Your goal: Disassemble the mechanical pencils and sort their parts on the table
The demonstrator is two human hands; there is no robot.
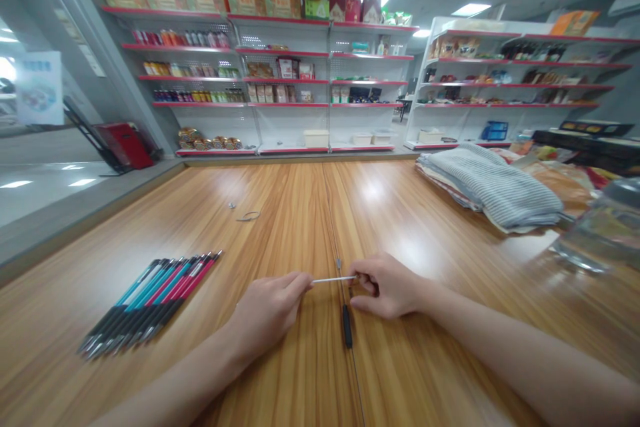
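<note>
A thin white pen refill (pixel 331 279) spans the gap between my two hands, roughly level above the tabletop. My left hand (pixel 273 303) is closed, pinching its left end between thumb and fingers. At the other end, the curled fingers of my right hand (pixel 387 285) grip the refill near its small brownish tip. Below it on the table lies a black pen grip (pixel 347 325), and a small grey metal pen tip (pixel 339 263) lies just beyond. Several pens (pixel 150 303) with blue or pink barrels and black grips rest side by side at the left.
A thin looped strip (pixel 249 216) and a small metallic bit (pixel 231 205) lie farther back. Folded striped cloth (pixel 500 187) and a clear container (pixel 603 233) stand at the right. Stocked shelves (pixel 280 19) rise behind the wooden table (pixel 290 200).
</note>
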